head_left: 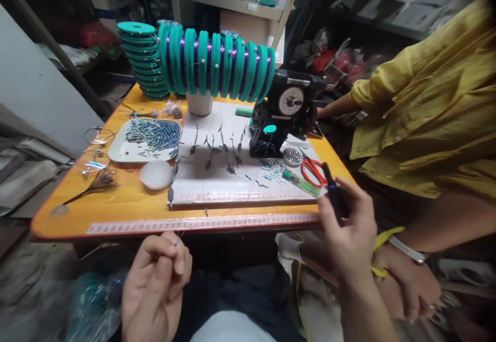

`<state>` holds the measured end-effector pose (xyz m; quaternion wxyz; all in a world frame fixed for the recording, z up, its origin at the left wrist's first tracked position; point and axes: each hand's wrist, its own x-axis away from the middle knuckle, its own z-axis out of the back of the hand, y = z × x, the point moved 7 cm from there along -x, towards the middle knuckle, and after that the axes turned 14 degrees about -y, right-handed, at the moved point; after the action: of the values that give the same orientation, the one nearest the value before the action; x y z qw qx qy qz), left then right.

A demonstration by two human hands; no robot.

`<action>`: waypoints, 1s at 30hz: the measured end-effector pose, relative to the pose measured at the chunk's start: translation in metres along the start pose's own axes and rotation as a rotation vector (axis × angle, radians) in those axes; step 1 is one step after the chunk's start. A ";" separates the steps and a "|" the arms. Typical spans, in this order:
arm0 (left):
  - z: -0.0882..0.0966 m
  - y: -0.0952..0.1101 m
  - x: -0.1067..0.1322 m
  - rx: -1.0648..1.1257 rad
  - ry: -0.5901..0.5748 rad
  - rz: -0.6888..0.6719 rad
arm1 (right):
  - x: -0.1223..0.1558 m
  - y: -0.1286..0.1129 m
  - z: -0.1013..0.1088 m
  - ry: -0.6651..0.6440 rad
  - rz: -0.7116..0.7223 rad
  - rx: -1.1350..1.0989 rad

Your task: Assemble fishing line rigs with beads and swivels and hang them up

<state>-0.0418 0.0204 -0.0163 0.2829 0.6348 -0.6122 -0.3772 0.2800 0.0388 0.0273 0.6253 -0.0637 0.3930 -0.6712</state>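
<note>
Scanning from the left, I see a dark wire bundle point(98, 184) fanned out on the orange table point(127, 192), a white tray point(118, 151) of small blue pieces point(158, 135) behind it, and a white dish point(155, 175) just beside the tray. In front of the table's near edge, the left hand point(157, 285) pinches a tiny blue-tipped piece point(176, 243) between thumb and fingers (so little shows that I couldn't name it). Dark-ended wires point(231, 169) lie spread on a white board point(194, 189), beyond them a row of green spools point(217, 68) reaching to a black machine point(284, 112). Near its foot sit red-handled pliers point(306, 166) and a green tube point(300, 183). By the near right corner, the right hand point(351, 231) is closed around a dark pen-like tool point(333, 195), tilted slightly. Farthest right stands a co-worker in a yellow shirt point(422, 104).
</note>
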 end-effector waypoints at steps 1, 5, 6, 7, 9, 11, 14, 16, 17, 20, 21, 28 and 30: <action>0.002 -0.001 0.001 -0.007 0.021 0.008 | -0.010 0.018 0.011 0.056 -0.042 0.162; 0.006 -0.004 0.004 -0.005 0.066 0.034 | -0.036 0.078 0.028 0.023 -0.192 0.462; 0.005 -0.005 0.004 0.008 0.059 0.038 | -0.038 0.084 0.028 0.005 -0.188 0.463; 0.003 -0.005 0.004 0.027 0.045 0.043 | -0.039 0.084 0.026 -0.008 -0.172 0.455; -0.001 -0.007 0.004 0.080 0.010 0.059 | -0.035 0.067 0.021 0.008 -0.101 0.457; -0.005 -0.011 0.004 0.148 -0.010 0.088 | -0.022 0.026 0.015 0.098 0.050 0.453; -0.010 -0.013 0.007 0.237 -0.029 0.110 | 0.006 -0.051 -0.012 0.033 0.396 0.147; -0.013 -0.013 0.008 0.274 -0.054 0.119 | 0.019 -0.096 -0.053 -0.367 0.515 -0.233; -0.015 -0.012 0.009 0.285 -0.068 0.129 | 0.027 -0.118 -0.073 -0.562 0.571 -0.330; -0.018 -0.008 0.009 0.283 -0.103 0.134 | 0.037 -0.161 -0.107 -0.818 0.690 -0.498; -0.018 -0.006 0.008 0.268 -0.108 0.123 | 0.036 -0.168 -0.112 -0.833 0.699 -0.526; -0.008 -0.001 0.004 0.100 -0.121 0.074 | 0.024 -0.171 -0.120 -0.779 0.651 -0.539; -0.001 -0.003 0.006 0.008 -0.063 0.092 | 0.025 -0.170 -0.118 -0.747 0.651 -0.526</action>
<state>-0.0393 0.0151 -0.0190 0.2782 0.5948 -0.6508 -0.3811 0.0731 0.0542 0.0398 0.8599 -0.3262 0.2986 -0.2549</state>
